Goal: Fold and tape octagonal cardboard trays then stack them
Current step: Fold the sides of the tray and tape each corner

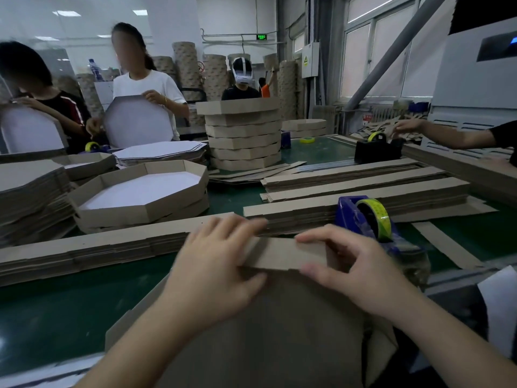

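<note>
Closest to me, my left hand (215, 264) and right hand (349, 264) both pinch the top flap (279, 254) of the cardboard tray (265, 331), apparently creasing it for taping. The tape dispenser (366, 219) waits just beyond on the surface (42, 303), and finished trays (243, 141) stand stacked farther off.

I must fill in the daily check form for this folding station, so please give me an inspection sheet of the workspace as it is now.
Surface: green belt, bare at front left, cardboard piled elsewhere.
Job's things: cardboard blank in front; blue tape dispenser right of it; finished trays at left; tall tray stack behind; flat strips in piles.
Clutter: loose strip lying on the belt at right.
Hands: left hand and right hand both grip the blank's raised flap.
Cables: nothing seen.
Surroundings: other people across the belt holding trays; windows and grey machine at right.
</note>
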Demonstrator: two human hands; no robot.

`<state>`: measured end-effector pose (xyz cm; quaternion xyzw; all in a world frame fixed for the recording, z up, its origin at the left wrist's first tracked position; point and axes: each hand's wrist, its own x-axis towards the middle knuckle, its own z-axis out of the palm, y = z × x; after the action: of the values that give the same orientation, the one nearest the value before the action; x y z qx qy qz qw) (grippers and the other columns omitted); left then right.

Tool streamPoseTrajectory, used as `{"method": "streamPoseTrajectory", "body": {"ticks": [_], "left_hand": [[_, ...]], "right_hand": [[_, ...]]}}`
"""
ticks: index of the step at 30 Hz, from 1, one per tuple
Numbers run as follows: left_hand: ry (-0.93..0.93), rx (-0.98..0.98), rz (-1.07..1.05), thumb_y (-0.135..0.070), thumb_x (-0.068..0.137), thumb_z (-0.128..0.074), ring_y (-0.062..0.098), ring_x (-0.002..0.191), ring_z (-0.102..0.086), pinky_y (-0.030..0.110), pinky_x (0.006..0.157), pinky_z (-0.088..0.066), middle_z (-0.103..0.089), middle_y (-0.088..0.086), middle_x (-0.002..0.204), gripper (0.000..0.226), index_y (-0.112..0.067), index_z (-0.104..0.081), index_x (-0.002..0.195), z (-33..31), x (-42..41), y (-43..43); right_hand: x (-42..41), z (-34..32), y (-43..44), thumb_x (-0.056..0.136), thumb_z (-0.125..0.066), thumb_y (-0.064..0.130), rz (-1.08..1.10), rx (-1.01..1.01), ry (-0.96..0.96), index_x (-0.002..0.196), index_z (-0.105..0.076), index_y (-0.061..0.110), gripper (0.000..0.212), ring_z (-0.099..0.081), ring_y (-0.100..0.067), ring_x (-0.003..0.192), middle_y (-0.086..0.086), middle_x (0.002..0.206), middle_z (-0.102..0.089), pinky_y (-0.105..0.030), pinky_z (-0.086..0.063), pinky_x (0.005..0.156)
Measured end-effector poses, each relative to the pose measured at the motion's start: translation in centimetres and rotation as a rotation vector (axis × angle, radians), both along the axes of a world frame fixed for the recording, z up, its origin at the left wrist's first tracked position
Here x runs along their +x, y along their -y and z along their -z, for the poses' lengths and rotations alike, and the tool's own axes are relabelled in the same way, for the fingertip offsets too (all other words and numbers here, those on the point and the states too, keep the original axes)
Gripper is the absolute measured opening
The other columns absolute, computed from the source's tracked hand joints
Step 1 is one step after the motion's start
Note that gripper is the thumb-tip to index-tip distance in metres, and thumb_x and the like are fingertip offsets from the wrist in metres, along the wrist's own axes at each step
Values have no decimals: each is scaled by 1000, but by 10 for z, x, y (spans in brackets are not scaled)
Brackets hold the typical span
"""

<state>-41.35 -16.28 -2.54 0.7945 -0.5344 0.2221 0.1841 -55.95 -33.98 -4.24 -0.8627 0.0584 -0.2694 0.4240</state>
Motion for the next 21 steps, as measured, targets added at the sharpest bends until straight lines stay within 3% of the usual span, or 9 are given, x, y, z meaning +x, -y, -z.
{"method": "streamPoseTrajectory", "body": {"ticks": [2,4,6,8,11,15,21], "left_hand": [[-158,-21,-105,-72,68,-53,14,114,-41,38,98,-41,-48,-12,124,79,-31,-42,135,3,23,-14],[-331,-55,-181,-84,65,-49,8,112,-43,34,99,-41,-50,-14,119,83,-33,-44,130,9,39,-23],[-516,-75,-172,-82,61,-52,2,91,-58,30,80,-51,-63,-16,97,62,-37,-58,103,17,44,-26],[-654,-156,-119,-71,60,-61,4,63,-62,30,56,-52,-67,-5,68,44,-31,-62,77,23,43,-28],[-702,-254,-71,-61,62,-70,9,49,-56,23,44,-42,-63,6,62,38,-26,-59,70,26,38,-31],[-747,-293,-77,-46,63,-82,6,46,-48,21,43,-36,-55,1,51,42,-16,-54,67,24,33,-33],[-847,-347,-92,-56,51,-87,5,45,-47,20,42,-36,-52,-3,48,57,-16,-47,57,22,28,-45]], "right_hand": [[-2,0,7,58,-65,70,50,36,37,102,-63,56,46,-58,5,99,32,106,-60,-17,-54,76],[-3,0,12,58,-66,65,76,81,96,100,-65,55,44,-59,7,99,33,105,-62,-11,-51,74],[-2,-1,17,59,-65,62,93,127,140,100,-68,52,42,-59,7,101,33,106,-63,-11,-51,76],[0,-3,20,61,-63,62,87,132,128,103,-67,52,44,-58,7,104,35,108,-62,-13,-52,78],[3,-4,19,63,-65,58,-2,136,66,106,-68,52,43,-58,6,101,30,107,-63,-9,-49,77],[10,0,17,66,-70,53,-72,128,6,106,-71,46,41,-60,-3,98,15,102,-65,-18,-51,81],[16,0,15,69,-69,49,-98,157,-23,106,-72,43,38,-61,-2,99,15,102,-65,-21,-53,84]]}}
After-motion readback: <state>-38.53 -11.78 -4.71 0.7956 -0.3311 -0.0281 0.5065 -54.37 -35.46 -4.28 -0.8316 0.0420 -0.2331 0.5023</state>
